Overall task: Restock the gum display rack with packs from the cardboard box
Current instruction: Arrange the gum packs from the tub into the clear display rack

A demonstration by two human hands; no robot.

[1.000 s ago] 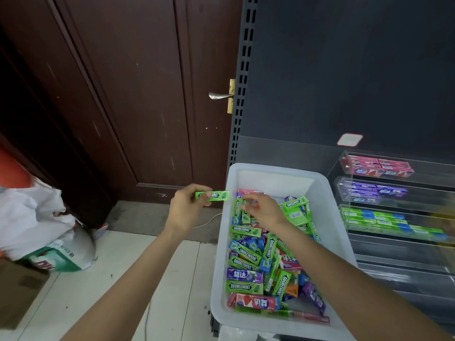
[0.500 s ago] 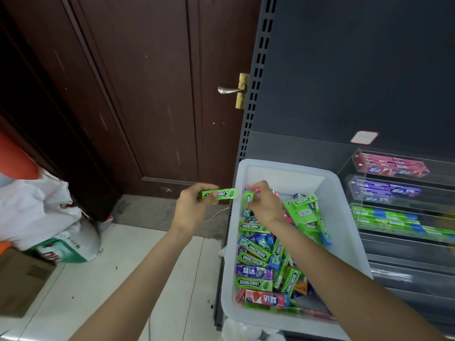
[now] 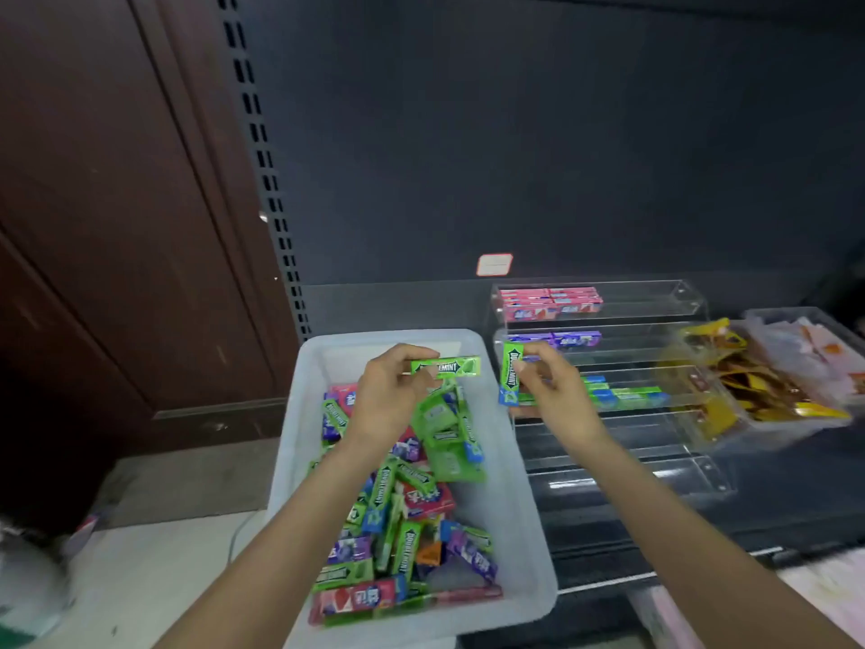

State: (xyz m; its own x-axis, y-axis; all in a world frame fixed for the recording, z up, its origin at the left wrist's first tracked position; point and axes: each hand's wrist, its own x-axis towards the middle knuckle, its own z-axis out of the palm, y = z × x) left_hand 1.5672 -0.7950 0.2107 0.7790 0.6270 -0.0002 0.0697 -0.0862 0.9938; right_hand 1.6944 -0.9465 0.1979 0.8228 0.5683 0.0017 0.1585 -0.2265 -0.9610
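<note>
Hands first: my left hand [image 3: 388, 395] hovers over the white translucent plastic bin [image 3: 508, 489], its thumb and fingers pinching one end of a bright green Doublemint gum pack [image 3: 447, 367] that lies level, lettering facing me. My right hand [image 3: 557, 391] is just past the bin's right rim, pinching a second green Doublemint pack [image 3: 511, 379] that stands upright with its blue end down. Both packs are in the air, near each other but apart.

Below my left wrist the bin holds a loose heap of gum packs [image 3: 407, 522] (green, purple, pink and blue, lying every which way). Right of the bin stands the clear acrylic stepped display rack [image 3: 655, 316] on the dark shelf; I see pink packs [image 3: 550, 302] on its top tier, purple packs [image 3: 566, 340] on the next, and green and blue ones [image 3: 622, 395] on the third, partly behind my right hand. Lower tiers look bare, though glare makes that hard to judge. Further right sits a clear tray of yellow-wrapped goods [image 3: 749, 391].
</note>
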